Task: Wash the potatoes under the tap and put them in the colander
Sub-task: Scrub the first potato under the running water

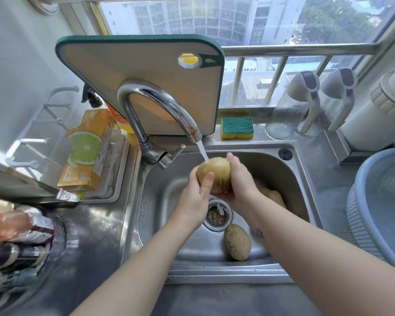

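Note:
Water runs from the chrome tap (160, 110) onto a pale potato (217, 172) held over the steel sink (169, 224). My left hand (196, 197) grips it from the left, thumb across its front. My right hand (240, 183) cups it from the right and below. A second, brown potato (237, 241) lies on the sink floor near the drain (217, 214). Another potato (273, 196) shows partly behind my right forearm. The blue-grey colander (383, 208) stands on the counter at the right edge, with nothing visible in it.
A cutting board (135, 76) leans behind the tap. A green-yellow sponge (237, 127) lies on the sill beside glass jars (306, 106). An orange box (87, 153) sits in a tray on the left. Bottles (16, 242) stand at the lower left.

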`<state>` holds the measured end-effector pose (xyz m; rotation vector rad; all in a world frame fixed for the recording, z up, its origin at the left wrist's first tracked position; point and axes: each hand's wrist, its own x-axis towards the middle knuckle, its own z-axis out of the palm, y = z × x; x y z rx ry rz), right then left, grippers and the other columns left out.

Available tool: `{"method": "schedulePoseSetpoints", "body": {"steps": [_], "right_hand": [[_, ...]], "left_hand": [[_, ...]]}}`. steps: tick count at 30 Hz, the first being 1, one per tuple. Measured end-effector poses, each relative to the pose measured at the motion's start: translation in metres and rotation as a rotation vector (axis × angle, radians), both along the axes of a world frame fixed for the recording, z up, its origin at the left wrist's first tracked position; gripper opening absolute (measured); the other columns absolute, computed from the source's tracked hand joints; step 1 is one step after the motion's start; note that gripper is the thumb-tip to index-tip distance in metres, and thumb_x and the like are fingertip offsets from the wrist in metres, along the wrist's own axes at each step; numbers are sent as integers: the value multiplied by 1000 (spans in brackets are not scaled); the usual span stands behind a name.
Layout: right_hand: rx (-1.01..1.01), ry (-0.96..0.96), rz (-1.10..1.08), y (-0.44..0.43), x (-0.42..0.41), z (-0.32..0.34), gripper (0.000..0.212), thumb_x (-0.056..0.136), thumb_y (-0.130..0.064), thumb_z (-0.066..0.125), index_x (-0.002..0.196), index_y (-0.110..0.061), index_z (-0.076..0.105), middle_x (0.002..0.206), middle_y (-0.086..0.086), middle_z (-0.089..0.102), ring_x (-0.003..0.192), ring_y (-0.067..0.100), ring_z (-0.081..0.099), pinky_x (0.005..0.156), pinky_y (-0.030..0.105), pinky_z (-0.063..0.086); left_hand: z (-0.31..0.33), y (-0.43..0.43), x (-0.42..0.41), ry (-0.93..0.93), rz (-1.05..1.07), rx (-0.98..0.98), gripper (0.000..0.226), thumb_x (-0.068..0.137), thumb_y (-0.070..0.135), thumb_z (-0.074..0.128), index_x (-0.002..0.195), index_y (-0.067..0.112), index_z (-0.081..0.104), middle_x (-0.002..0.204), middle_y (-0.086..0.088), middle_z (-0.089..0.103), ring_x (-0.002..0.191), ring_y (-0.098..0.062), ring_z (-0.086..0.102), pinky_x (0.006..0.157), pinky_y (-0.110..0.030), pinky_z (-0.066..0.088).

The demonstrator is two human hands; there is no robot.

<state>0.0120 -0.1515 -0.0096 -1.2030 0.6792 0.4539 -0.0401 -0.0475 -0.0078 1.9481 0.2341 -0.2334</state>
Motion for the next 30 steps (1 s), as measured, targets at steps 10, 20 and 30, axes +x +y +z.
{"method": "schedulePoseSetpoints", "body": {"steps": [10, 20, 30], "right_hand": [[361, 306, -17, 2, -8, 13, 61, 84, -54, 60, 123, -8, 55, 117, 19, 63, 94, 32, 67, 56, 41, 58], [117, 58, 51, 9, -20, 4, 47, 84, -48, 64, 117, -14, 59, 114, 20, 65, 97, 34, 67, 59, 41, 59], [-83, -199, 497, -24, -21, 4, 48, 79, -50, 68, 116, -21, 60, 118, 8, 66, 104, 22, 67, 69, 33, 58]], "left_hand": [[-1, 1, 2, -217, 106, -92, 71, 66, 60, 62, 128, 27, 46, 116, 6, 52, 105, 3, 54, 92, -10, 41], [8, -18, 25, 92, 704, -628, 13, 81, 25, 67, 72, 18, 64, 74, -4, 63, 64, -16, 58, 62, -28, 49], [2, 12, 42, 519, 679, -782, 36, 95, 28, 46, 116, 4, 63, 109, -20, 68, 99, -32, 66, 79, -47, 56]]}}
